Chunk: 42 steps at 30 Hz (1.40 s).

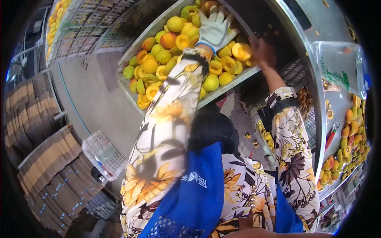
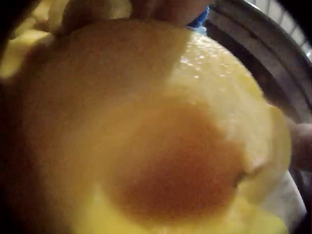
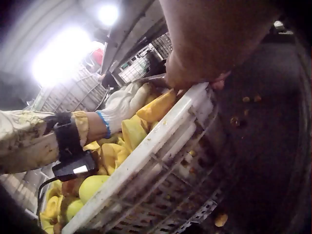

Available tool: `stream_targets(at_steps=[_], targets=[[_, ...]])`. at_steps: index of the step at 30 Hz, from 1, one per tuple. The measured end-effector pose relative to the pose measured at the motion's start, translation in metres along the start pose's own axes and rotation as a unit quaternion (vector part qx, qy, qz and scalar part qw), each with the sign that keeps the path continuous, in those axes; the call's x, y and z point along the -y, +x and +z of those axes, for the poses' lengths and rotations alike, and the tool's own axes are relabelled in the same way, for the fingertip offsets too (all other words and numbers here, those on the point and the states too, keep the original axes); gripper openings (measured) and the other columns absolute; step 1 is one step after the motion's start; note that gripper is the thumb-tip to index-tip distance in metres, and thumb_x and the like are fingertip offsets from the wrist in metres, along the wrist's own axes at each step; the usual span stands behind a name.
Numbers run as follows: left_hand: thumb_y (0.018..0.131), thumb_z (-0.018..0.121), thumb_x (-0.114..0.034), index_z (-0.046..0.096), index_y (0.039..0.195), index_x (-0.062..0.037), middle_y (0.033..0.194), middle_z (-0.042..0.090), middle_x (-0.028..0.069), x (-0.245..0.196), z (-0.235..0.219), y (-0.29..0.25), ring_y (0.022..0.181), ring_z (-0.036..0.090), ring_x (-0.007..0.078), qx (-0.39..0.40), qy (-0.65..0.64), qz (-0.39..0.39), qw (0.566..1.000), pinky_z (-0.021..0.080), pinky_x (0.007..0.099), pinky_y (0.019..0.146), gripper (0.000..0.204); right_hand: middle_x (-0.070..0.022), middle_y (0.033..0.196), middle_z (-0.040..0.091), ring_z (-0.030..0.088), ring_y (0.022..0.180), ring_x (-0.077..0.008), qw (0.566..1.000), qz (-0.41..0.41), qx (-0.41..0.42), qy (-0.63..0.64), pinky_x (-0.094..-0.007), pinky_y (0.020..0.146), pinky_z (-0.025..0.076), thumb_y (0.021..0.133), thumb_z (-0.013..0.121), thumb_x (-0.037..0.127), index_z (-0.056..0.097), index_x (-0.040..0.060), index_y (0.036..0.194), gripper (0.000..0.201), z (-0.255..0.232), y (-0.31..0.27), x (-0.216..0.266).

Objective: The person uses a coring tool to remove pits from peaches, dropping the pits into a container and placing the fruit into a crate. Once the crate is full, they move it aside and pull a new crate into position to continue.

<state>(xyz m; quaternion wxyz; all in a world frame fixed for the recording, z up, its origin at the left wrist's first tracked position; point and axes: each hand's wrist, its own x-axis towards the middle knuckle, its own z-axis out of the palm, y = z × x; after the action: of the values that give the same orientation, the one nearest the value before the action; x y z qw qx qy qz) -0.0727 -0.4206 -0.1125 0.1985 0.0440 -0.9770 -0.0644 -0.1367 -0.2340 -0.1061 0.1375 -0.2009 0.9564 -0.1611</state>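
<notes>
- The peach halves point(image 1: 242, 51) are piled below and around the fingers of the gloved left hand point(image 1: 216, 29), which are spread wide and laid on top; the soft flesh could be bruised if too much weight is pressed down.
- The rim of the crate point(image 3: 151, 148) is gripped by the fingers of the bare right hand point(image 1: 264, 53), though some fingertips are hidden; if these are made slippery by juice, the hold could be lost and the crate could be tipped.
- Fruit just beside the right fingers could be pushed over the rim by a wide sweep of the left fingers; small fruit scraps point(image 3: 221, 220) are seen outside, below the rim.
- Behind the left fingers, a wrist camera point(image 3: 75, 165) is strapped close above the pile; it could be wetted, or halves could be knocked by it, if the forearm is lowered.
</notes>
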Motion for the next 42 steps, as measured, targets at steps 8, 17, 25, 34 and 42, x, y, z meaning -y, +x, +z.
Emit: stream_targets(at_steps=[8, 17, 25, 34, 42], targets=[[0.073, 0.058, -0.055, 0.05, 0.122, -0.0117, 0.127, 0.046, 0.0176, 0.014, -0.019, 0.016, 0.12, 0.04, 0.0366, 0.01, 0.011, -0.026, 1.0, 0.024, 0.0657, 0.095, 0.066, -0.0241, 0.095, 0.062, 0.059, 0.091, -0.0399, 0.999, 0.022, 0.045, 0.012, -0.0483, 0.079, 0.046, 0.086, 0.042, 0.055, 0.059, 0.0038, 0.101, 0.056, -0.002, 0.004, 0.004], [0.082, 0.05, -0.043, 0.062, 0.101, -0.0106, 0.092, 0.062, 0.0196, 0.078, -0.1, -0.06, 0.085, 0.06, 0.0376, 0.161, -0.03, -0.314, 0.935, 0.047, 0.0467, 0.074, 0.039, -0.023, 0.098, 0.062, 0.059, 0.091, -0.0413, 1.0, 0.012, 0.024, 0.007, -0.049, 0.078, 0.046, 0.085, 0.041, 0.06, 0.057, 0.0051, 0.101, 0.059, 0.002, -0.001, -0.002], [0.077, 0.059, -0.017, 0.057, 0.097, -0.0114, 0.097, 0.06, 0.0151, 0.053, -0.092, -0.086, 0.08, 0.06, 0.0364, 0.035, 0.02, -0.312, 0.949, 0.048, 0.0446, 0.072, 0.022, -0.0217, 0.089, 0.063, 0.059, 0.087, -0.0403, 1.0, 0.001, 0.005, 0.017, -0.0463, 0.074, 0.047, 0.084, 0.042, 0.061, 0.06, 0.0072, 0.097, 0.058, 0.003, 0.003, -0.005], [0.084, 0.056, -0.024, 0.056, 0.104, -0.0087, 0.105, 0.055, 0.014, 0.04, -0.108, -0.122, 0.092, 0.055, 0.0326, 0.097, -0.024, -0.084, 0.991, 0.046, 0.0398, 0.075, 0.025, -0.0218, 0.104, 0.061, 0.057, 0.097, -0.0402, 0.998, 0.007, 0.056, 0.017, -0.0471, 0.083, 0.045, 0.084, 0.037, 0.064, 0.057, 0.0088, 0.106, 0.063, -0.002, 0.003, -0.003], [0.065, 0.065, -0.059, 0.044, 0.119, 0.0002, 0.125, 0.037, 0.0239, -0.001, -0.086, -0.112, 0.114, 0.034, 0.042, 0.094, 0.035, -0.193, 0.976, 0.03, 0.0519, 0.093, 0.083, -0.0158, 0.103, 0.06, 0.058, 0.096, -0.0353, 0.999, 0.037, -0.029, -0.011, -0.0438, 0.081, 0.046, 0.081, 0.043, 0.064, 0.062, 0.0123, 0.101, 0.059, -0.012, -0.004, 0.01]])
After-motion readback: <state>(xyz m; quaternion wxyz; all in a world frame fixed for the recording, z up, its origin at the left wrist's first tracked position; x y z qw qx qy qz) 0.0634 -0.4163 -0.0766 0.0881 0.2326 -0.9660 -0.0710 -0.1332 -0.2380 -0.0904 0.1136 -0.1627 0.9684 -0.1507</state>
